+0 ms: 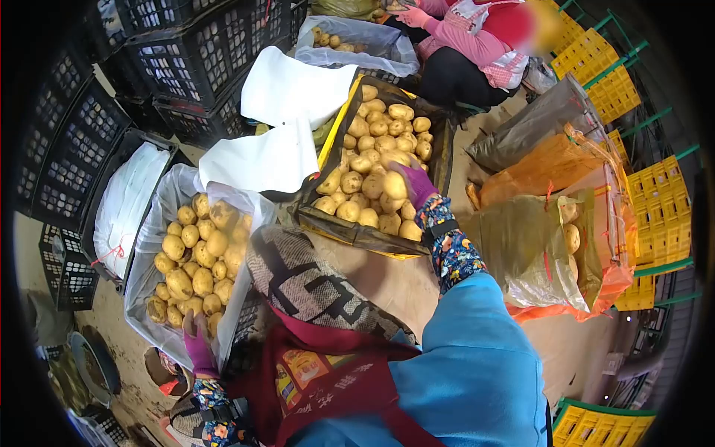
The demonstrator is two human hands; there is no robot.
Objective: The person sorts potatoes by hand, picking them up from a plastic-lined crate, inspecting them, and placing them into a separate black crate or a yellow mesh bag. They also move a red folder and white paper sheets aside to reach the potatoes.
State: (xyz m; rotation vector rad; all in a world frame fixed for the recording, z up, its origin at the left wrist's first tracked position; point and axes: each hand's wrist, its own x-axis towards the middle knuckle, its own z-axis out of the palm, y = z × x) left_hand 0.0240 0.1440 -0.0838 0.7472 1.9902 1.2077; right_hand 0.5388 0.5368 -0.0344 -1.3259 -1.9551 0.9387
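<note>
My right hand [418, 185], in a purple glove, is closed around a potato [395, 185] above the heap in a dark-lined crate [445, 149] with a yellow edge. My left hand [198, 344], also gloved in purple, rests at the near end of a crate lined with clear plastic [141, 290]. Its fingers are extended against the potatoes [202, 281] there, and I see no potato gripped in it. Some potatoes on that crate's right side look blurred. Both wrists wear floral sleeves with dark bands.
White sheets [279, 86] lie between the crates. Black crates [179, 59] are stacked at the left, beside a white-wrapped crate [126, 201]. Filled bags [536, 246] stand at the right, before yellow crates [659, 205]. Another person [477, 52] sits at the back by a lined crate [357, 54].
</note>
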